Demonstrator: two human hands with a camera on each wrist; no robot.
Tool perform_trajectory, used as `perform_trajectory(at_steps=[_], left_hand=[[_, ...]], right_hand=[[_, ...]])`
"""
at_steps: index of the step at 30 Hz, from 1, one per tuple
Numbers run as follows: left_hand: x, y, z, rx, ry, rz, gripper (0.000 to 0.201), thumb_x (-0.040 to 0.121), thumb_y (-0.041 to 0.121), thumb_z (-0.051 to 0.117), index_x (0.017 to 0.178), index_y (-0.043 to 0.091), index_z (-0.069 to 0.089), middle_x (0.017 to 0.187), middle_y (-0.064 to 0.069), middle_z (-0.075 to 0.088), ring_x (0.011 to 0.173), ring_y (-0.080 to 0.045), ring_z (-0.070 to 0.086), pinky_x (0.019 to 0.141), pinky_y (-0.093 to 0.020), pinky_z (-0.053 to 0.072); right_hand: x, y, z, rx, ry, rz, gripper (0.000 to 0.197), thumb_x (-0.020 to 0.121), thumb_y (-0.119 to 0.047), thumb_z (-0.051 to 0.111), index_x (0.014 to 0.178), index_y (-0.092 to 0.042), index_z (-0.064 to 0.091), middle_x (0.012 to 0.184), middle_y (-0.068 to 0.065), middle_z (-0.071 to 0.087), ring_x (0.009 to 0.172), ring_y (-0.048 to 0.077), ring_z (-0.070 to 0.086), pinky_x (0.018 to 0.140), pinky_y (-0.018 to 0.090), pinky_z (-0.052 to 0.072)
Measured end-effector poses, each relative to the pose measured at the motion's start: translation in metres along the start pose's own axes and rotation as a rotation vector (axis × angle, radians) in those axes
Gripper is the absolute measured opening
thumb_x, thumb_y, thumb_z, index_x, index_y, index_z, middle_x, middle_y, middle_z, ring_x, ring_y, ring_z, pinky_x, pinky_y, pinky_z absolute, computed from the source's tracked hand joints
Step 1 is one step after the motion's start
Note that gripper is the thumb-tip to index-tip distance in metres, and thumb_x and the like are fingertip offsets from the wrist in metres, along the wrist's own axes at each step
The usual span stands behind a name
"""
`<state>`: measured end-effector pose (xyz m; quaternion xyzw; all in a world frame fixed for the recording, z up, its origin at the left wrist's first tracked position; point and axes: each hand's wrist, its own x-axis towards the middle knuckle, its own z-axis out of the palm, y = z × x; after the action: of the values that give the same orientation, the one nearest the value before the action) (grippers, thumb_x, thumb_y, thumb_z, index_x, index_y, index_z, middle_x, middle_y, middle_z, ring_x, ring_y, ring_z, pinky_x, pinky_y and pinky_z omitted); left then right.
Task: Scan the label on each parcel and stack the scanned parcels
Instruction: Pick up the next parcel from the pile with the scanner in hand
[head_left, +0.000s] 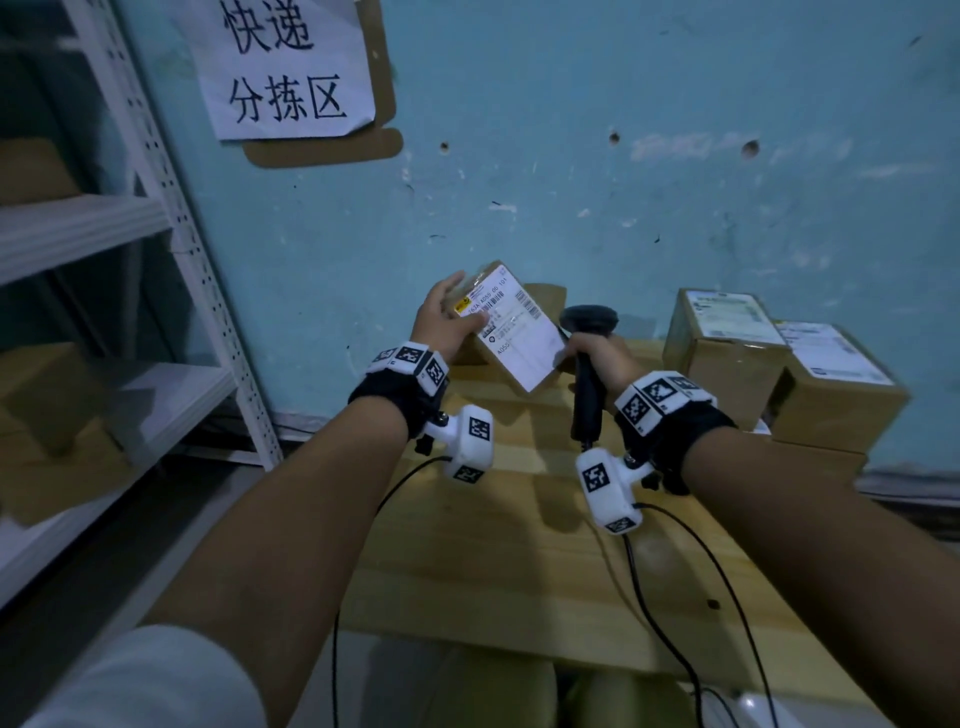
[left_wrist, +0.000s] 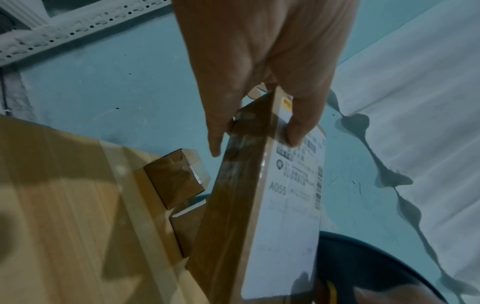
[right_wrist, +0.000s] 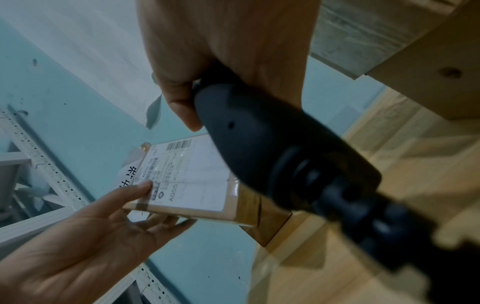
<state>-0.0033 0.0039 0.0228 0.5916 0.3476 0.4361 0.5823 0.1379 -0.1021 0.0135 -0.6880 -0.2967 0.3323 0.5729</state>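
My left hand (head_left: 447, 319) holds a flat cardboard parcel (head_left: 519, 332) tilted up above the table's back left, thumb on its white label (left_wrist: 291, 205), fingers behind it. The label reads A055 and faces me. My right hand (head_left: 597, 353) grips the handle of a black barcode scanner (head_left: 589, 322), whose head is just right of the parcel's label (right_wrist: 192, 174). The scanner (right_wrist: 272, 156) fills the middle of the right wrist view. More brown parcels (left_wrist: 179, 176) lie on the table behind the held one.
Labelled cardboard boxes (head_left: 727, 343) (head_left: 836, 384) are stacked at the back right of the wooden table (head_left: 519, 571). A white metal shelf rack (head_left: 171, 260) with boxes stands at the left. The blue wall (head_left: 623, 182) carries a paper sign (head_left: 285, 67). Cables (head_left: 675, 623) trail off the front edge.
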Motion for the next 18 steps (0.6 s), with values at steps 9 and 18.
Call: perform_trajectory(at_steps=[9,18], left_hand=[[-0.006,-0.013,0.019,-0.177,0.056,-0.117,0.038,0.09,0.009,0.059,0.122,0.01,0.039,0.134,-0.018,0.053,0.114,-0.031,0.057,0.096,-0.055,0.045],[-0.01,-0.034,0.03,-0.106,-0.105,-0.111,0.065,0.084,0.003,0.063,0.14,0.02,0.033,0.135,-0.017,0.052,0.122,-0.035,0.053,0.098,-0.061,0.041]], right_hand=[[-0.008,0.017,-0.006,0.066,-0.09,0.033,0.007,0.077,-0.003,0.053,0.083,-0.007,0.056,0.079,0.011,0.058,0.072,0.023,0.057,0.062,0.03,0.046],[-0.013,0.027,-0.008,0.109,-0.101,0.063,0.012,0.08,0.0,0.049,0.074,-0.01,0.054,0.069,0.008,0.055,0.064,0.021,0.053,0.061,0.028,0.044]])
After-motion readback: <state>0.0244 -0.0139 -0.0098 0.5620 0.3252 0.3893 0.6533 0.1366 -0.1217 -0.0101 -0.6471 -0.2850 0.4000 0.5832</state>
